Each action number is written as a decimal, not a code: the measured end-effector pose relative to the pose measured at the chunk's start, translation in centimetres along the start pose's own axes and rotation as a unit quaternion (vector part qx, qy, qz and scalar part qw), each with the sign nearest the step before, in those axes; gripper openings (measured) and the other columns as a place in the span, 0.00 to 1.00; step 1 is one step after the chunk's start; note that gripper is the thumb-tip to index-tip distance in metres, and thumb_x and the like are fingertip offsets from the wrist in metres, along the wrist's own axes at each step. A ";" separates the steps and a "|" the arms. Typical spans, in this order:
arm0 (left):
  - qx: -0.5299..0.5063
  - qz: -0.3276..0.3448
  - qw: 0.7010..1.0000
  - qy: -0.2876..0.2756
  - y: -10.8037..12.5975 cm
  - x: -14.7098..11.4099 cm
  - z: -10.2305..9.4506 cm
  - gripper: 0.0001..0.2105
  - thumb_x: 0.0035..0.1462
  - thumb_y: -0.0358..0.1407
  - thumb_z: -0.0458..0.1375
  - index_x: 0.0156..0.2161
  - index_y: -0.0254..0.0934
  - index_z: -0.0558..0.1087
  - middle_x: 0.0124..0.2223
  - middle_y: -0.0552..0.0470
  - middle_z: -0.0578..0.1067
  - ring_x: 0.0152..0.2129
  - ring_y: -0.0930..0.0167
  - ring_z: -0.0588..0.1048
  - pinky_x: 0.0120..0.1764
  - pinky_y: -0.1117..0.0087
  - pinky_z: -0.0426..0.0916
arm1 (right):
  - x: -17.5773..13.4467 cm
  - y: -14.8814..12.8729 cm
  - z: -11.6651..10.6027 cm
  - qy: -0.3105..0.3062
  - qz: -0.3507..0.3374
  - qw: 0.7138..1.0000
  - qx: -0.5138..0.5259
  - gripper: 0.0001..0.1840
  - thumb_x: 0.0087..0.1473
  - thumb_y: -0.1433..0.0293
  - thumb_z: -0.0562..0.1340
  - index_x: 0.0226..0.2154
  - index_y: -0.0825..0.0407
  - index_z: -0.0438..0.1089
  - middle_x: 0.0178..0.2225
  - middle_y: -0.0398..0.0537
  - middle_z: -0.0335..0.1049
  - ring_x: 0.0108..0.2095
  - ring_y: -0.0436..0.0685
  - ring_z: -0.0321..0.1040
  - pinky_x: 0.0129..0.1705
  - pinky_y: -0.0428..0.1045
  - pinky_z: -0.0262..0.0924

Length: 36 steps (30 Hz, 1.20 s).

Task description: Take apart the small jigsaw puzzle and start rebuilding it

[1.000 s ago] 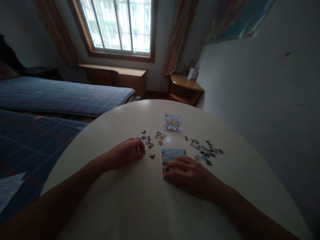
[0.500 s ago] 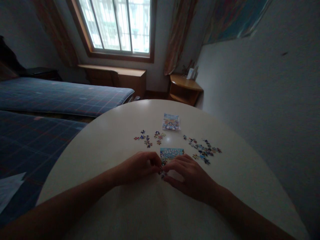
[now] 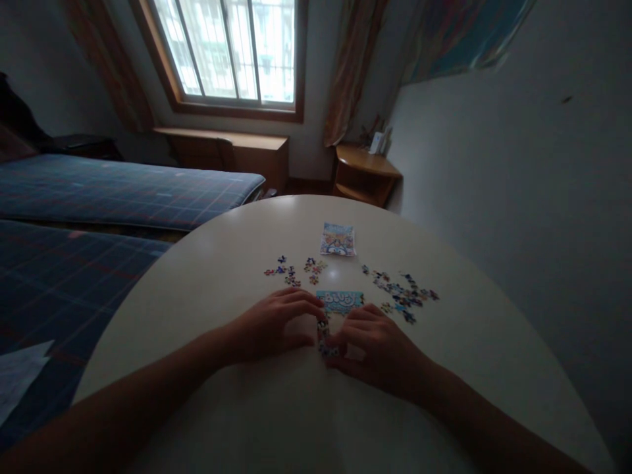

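A joined strip of small jigsaw puzzle pieces runs down from the bright title section of the puzzle and turns right at its lower end. My left hand lies at the strip's left side, thumb and fingers apart, with the fingertips at its upper part. On the other side, my right hand has thumb and index finger bent close together on a puzzle piece at the strip's lower right. That piece is partly hidden by the fingers.
Loose puzzle pieces are scattered at the right, with smaller groups at the left. Beyond them lies a printed packet on the round white table. Beds with blue plaid mattresses stand left; a wall rises right.
My left hand's fingers have spread and moved up from the strip's lower part. The right fingers have drawn together at the lower end, and more of the strip shows.
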<state>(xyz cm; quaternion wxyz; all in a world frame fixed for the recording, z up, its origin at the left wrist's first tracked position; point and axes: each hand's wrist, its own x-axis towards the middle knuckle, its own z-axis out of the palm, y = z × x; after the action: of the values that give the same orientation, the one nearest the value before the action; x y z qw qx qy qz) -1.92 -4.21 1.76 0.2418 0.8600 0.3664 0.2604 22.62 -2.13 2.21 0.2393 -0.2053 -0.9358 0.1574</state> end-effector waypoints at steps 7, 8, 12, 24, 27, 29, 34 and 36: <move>0.076 0.049 0.994 -0.053 -1.0 -0.1 0.5 0.24 0.56 0.37 0.65 0.57 0.44 0.67 0.62 0.48 0.67 0.61 0.61 0.62 0.62 0.54 0.58 | 0.1 0.2 0.4 -0.028 0.012 0.999 -0.013 0.10 0.52 0.61 0.69 0.32 0.48 0.71 0.26 0.38 0.73 0.30 0.53 0.69 0.40 0.49 0.51; 0.075 0.051 0.994 -0.056 -1.0 -0.1 0.5 0.23 0.56 0.37 0.64 0.57 0.44 0.67 0.62 0.48 0.67 0.61 0.61 0.62 0.62 0.54 0.58 | 0.0 0.2 0.4 -0.033 0.014 0.999 -0.014 0.10 0.52 0.60 0.69 0.32 0.48 0.71 0.26 0.38 0.73 0.30 0.53 0.69 0.40 0.49 0.51; 0.070 0.053 0.995 -0.053 -0.7 -0.1 0.4 0.21 0.57 0.37 0.63 0.56 0.42 0.68 0.61 0.47 0.68 0.61 0.61 0.62 0.62 0.54 0.58 | -0.1 0.2 0.2 -0.046 0.016 0.999 -0.020 0.13 0.51 0.59 0.70 0.34 0.48 0.72 0.27 0.39 0.73 0.31 0.53 0.69 0.41 0.50 0.50; 0.075 0.057 0.994 -0.061 -0.6 0.1 0.5 0.18 0.59 0.37 0.62 0.54 0.41 0.69 0.60 0.47 0.69 0.60 0.63 0.64 0.62 0.56 0.58 | -0.3 0.4 0.1 -0.049 0.001 0.999 -0.012 0.04 0.55 0.64 0.68 0.34 0.45 0.74 0.32 0.39 0.75 0.36 0.53 0.70 0.44 0.50 0.50; 0.073 0.057 0.994 -0.062 -0.6 0.1 0.5 0.17 0.59 0.37 0.61 0.54 0.42 0.69 0.60 0.47 0.69 0.59 0.63 0.65 0.62 0.56 0.59 | -0.2 0.3 0.0 -0.055 -0.002 0.998 -0.014 0.02 0.56 0.66 0.66 0.35 0.45 0.75 0.33 0.40 0.76 0.36 0.52 0.70 0.43 0.50 0.51; 0.074 0.054 0.994 -0.061 -0.6 0.1 0.4 0.17 0.59 0.37 0.61 0.54 0.42 0.69 0.60 0.47 0.69 0.59 0.63 0.65 0.62 0.57 0.59 | -0.2 0.2 -0.2 -0.057 -0.006 0.998 -0.016 0.02 0.57 0.67 0.65 0.35 0.45 0.75 0.33 0.39 0.76 0.36 0.52 0.70 0.43 0.50 0.52; 0.075 0.048 0.995 -0.045 -0.3 0.1 0.7 0.17 0.59 0.38 0.61 0.53 0.42 0.69 0.58 0.47 0.71 0.56 0.63 0.68 0.60 0.57 0.60 | -0.3 0.3 -0.5 -0.063 0.000 0.997 -0.036 0.05 0.56 0.68 0.65 0.37 0.45 0.75 0.33 0.40 0.75 0.36 0.52 0.70 0.43 0.50 0.52; 0.076 0.042 0.996 -0.031 -0.2 0.2 1.0 0.17 0.58 0.38 0.62 0.52 0.42 0.69 0.57 0.47 0.71 0.55 0.62 0.68 0.59 0.57 0.61 | -0.3 0.4 -0.6 -0.059 0.000 0.997 -0.042 0.05 0.56 0.69 0.65 0.37 0.46 0.74 0.33 0.41 0.75 0.35 0.53 0.69 0.43 0.50 0.52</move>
<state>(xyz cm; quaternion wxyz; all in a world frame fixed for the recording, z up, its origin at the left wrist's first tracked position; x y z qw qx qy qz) -1.24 -4.20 0.94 0.1761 0.8981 0.3410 0.2146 23.25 -1.83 2.42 0.1745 -0.2056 -0.9541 0.1304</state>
